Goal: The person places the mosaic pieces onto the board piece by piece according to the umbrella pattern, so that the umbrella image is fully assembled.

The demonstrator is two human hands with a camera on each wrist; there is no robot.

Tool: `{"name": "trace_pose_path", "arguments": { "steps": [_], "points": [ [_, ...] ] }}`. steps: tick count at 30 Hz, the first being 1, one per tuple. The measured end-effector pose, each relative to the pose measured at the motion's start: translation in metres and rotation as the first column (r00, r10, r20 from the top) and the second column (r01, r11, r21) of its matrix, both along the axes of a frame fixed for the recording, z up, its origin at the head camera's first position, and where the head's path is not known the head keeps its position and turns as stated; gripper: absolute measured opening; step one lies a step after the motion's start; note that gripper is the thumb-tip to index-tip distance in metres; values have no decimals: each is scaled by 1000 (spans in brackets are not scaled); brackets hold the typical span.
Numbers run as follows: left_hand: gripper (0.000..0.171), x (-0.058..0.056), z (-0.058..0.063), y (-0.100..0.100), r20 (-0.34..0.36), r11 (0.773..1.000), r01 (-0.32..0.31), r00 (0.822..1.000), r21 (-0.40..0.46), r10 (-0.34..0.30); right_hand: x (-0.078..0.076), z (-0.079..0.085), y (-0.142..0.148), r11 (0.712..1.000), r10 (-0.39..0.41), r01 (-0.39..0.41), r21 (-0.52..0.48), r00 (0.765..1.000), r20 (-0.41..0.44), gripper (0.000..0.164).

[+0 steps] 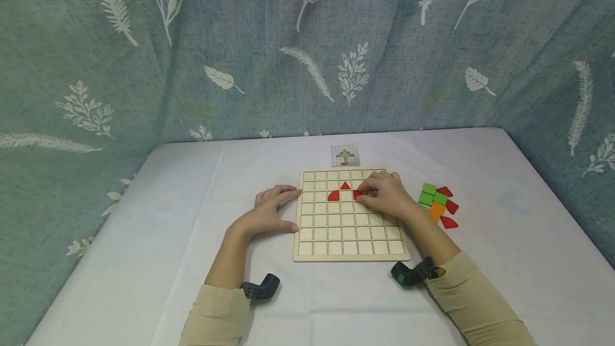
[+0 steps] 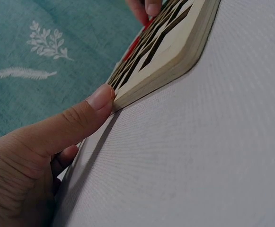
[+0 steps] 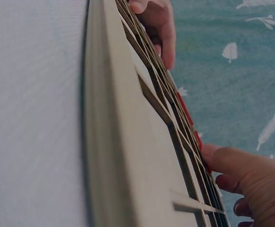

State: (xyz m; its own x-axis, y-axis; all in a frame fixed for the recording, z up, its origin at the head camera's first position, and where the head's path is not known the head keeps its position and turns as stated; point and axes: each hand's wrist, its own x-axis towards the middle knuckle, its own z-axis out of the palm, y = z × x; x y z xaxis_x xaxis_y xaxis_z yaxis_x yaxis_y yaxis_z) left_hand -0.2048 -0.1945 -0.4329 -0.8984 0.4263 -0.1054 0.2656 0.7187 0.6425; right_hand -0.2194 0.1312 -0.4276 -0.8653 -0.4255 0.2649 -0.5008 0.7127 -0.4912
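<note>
Red piece (image 1: 356, 195) is pinched by the right hand (image 1: 388, 195); the spread left hand (image 1: 263, 213) touches the left edge of the board (image 1: 351, 258).

Beige gridded board (image 1: 343, 233), red triangle (image 1: 345, 186)

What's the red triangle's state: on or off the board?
On. The head view shows the red triangle within one square of the wooden board's grid.

We see soft, diffuse light over the tablecloth (image 1: 120, 239), a faint shadow beside the left sleeve (image 1: 216, 314), dimmer, greyer wrist views, the board (image 3: 120, 142) blurred along its near edge in the right one
</note>
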Motion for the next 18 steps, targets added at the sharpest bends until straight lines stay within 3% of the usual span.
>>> {"name": "trace_pose_path", "arguments": {
  "steps": [12,18],
  "points": [
    [90,0,0,0,0,1000,9,1000,5,-9,-4,10,23,992,-3,21,-127,990,143,21],
    [91,0,-1,0,1,1000,15,1000,6,-15,-5,12,38,982,27,22,-187,967,253,21]
  ]
}}
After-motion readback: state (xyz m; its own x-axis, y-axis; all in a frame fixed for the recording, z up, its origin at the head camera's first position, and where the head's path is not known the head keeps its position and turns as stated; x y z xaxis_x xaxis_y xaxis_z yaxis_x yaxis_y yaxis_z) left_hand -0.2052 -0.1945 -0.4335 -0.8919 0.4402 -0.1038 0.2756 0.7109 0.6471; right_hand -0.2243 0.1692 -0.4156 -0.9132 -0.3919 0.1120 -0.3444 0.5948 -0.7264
